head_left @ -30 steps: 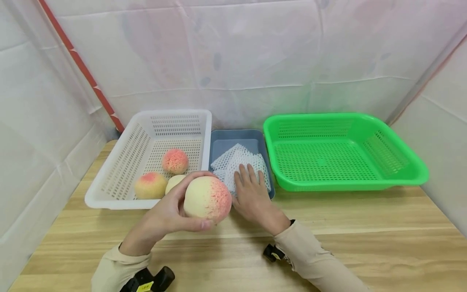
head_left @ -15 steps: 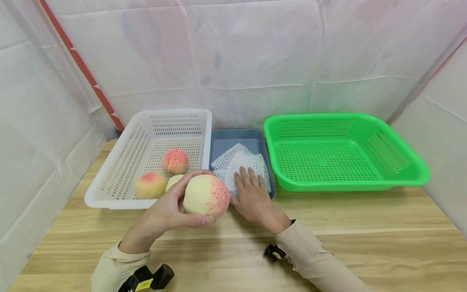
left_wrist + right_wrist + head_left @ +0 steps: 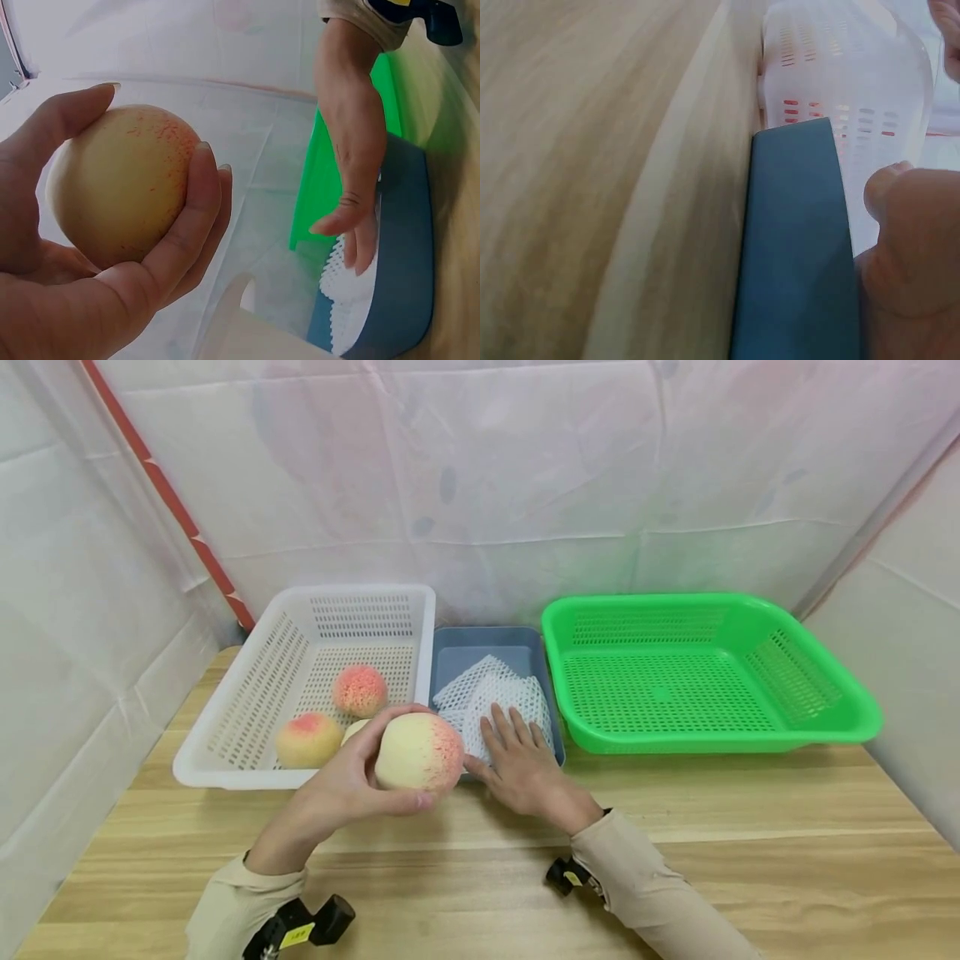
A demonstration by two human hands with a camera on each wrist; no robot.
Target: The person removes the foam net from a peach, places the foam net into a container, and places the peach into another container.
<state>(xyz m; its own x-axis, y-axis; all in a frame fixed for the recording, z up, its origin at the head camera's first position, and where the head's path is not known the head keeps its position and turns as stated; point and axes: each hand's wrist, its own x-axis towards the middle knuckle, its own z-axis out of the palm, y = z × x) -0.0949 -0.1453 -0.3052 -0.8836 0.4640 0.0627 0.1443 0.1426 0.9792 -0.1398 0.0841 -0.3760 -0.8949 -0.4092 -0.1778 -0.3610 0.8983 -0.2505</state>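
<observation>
My left hand (image 3: 337,793) holds a pale yellow peach (image 3: 420,752) with a pink-red blush, raised over the white basket's front right corner. In the left wrist view its thumb and fingers curl round the peach (image 3: 124,187). White foam net sleeves (image 3: 491,685) lie in a small blue-grey tray (image 3: 480,642). Over their near part rests my right hand (image 3: 528,772), fingers fairly straight and thumb spread to the left. The right wrist view shows that thumb (image 3: 922,232) beside the tray wall (image 3: 795,247); the other fingertips are hidden there.
A white perforated basket (image 3: 197,772) on the left holds a yellow peach (image 3: 308,741), a redder peach (image 3: 361,691) and another mostly hidden behind my left hand. On the right stands a green perforated basket (image 3: 660,693). White sheeting (image 3: 525,460) rises behind the wooden table (image 3: 465,902).
The left hand has risen slightly and shifted a little left with its peach. The right hand has barely moved; its thumb now sticks out farther left.
</observation>
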